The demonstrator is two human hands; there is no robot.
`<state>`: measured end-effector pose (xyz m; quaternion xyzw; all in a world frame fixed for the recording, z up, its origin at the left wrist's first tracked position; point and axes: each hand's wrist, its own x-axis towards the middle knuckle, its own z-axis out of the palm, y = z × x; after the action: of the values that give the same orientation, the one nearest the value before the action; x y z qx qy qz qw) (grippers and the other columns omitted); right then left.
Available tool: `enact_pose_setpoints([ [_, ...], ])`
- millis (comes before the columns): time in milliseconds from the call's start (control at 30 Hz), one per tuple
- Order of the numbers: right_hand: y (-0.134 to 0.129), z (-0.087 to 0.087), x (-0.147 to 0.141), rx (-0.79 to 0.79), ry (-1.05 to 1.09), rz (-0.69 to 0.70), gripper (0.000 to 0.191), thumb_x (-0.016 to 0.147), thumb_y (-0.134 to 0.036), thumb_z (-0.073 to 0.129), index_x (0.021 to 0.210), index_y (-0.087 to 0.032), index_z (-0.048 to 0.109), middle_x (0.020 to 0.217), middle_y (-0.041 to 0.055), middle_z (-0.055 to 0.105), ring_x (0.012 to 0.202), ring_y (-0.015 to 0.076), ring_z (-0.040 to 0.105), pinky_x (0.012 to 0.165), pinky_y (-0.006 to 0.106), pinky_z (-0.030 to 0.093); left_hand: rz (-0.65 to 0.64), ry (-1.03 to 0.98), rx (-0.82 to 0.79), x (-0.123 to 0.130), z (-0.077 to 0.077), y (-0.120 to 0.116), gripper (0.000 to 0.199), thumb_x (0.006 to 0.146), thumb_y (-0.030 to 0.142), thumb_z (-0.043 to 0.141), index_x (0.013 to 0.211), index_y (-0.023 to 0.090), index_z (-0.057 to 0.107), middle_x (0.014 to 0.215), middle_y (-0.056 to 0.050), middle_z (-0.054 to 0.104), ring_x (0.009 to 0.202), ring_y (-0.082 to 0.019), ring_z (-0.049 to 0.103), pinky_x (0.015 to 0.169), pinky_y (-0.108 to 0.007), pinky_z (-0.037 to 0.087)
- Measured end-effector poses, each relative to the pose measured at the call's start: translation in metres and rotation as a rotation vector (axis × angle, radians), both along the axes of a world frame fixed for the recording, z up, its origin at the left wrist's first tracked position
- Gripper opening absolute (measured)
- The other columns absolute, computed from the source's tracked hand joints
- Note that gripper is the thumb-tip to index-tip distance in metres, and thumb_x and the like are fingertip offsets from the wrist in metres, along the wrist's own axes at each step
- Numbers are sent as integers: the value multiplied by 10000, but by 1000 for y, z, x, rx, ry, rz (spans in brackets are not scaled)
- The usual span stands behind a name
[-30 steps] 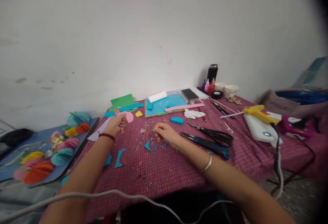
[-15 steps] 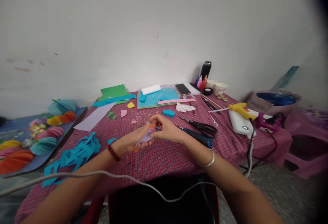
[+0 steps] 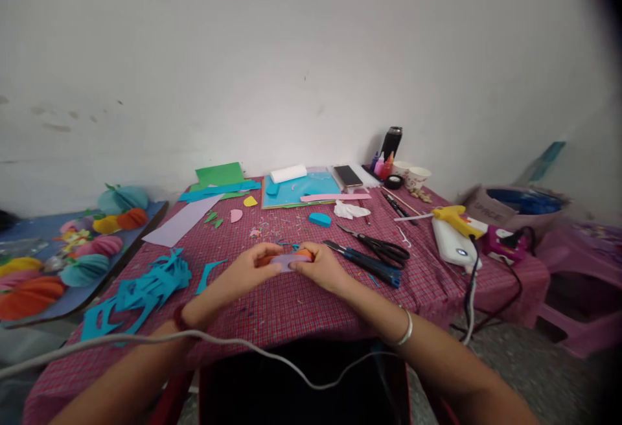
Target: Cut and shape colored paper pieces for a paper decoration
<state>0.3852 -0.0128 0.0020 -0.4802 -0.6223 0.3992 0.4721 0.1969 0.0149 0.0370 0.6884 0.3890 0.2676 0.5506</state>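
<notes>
Between my two hands is a small piece of lilac paper (image 3: pixel 282 262), with orange paper (image 3: pixel 304 254) showing at its edges. My left hand (image 3: pixel 253 266) is closed on its left side, fingers behind and thumb in front. On the other side, my right hand (image 3: pixel 321 267) pinches the paper with its thumb in front. How the lilac and orange layers join is hidden by the fingers. A blue craft knife (image 3: pixel 374 265) and black-handled scissors (image 3: pixel 383 249) lie right of my right hand. Blue paper offcuts (image 3: pixel 150 289) are heaped left of my left hand.
A folded blue paper piece (image 3: pixel 319 219) and white tissue (image 3: pixel 350 209) lie beyond my hands. At right are a yellow glue gun (image 3: pixel 454 218) and white power bank (image 3: pixel 451 243). Paper ornaments (image 3: pixel 87 269) sit on a blue board at left. A white cable (image 3: pixel 233 342) crosses in front.
My hands have drawn apart slightly and levelled, now holding the lilac and orange paper from both ends. It has turned from slanted to nearly horizontal. The view has shifted slightly.
</notes>
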Motion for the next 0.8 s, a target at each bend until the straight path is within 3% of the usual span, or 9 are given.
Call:
enact_pose_setpoints([
  [133,-14,-6,-6,-24,21,48,97,677,-182,645,661,-153,554,583,-66,459,549,82,406,524,202,302,65,139,287,-9,-29,-21,132,781,290,557,825,168,576,757,2,572,715,-149,528,679,-281,422],
  [200,-20,-10,-10,-60,24,58,62,680,-155,629,693,-153,568,587,-66,464,543,83,406,517,202,299,89,191,362,-9,-41,-28,127,810,272,496,766,168,554,698,9,542,665,-144,504,639,-275,404],
  [467,-24,-26,-12,23,-77,-43,183,713,-40,503,797,-175,593,740,-19,571,704,127,534,667,242,412,125,331,567,-9,-57,-29,86,811,207,469,804,186,552,817,-34,578,806,-193,558,749,-343,446],
  [633,-25,-26,-20,91,-85,19,319,706,3,458,932,-182,586,923,23,634,890,163,583,834,310,442,218,113,505,11,-69,-36,485,749,124,500,1226,186,435,1191,-104,539,1123,-225,531,972,-426,410],
  [800,-26,-27,-21,124,-101,58,367,695,36,435,942,-187,589,950,26,635,925,161,581,867,310,441,209,61,456,29,-70,-40,616,699,71,484,1297,187,391,1294,-114,484,1208,-239,477,1048,-454,354],
])
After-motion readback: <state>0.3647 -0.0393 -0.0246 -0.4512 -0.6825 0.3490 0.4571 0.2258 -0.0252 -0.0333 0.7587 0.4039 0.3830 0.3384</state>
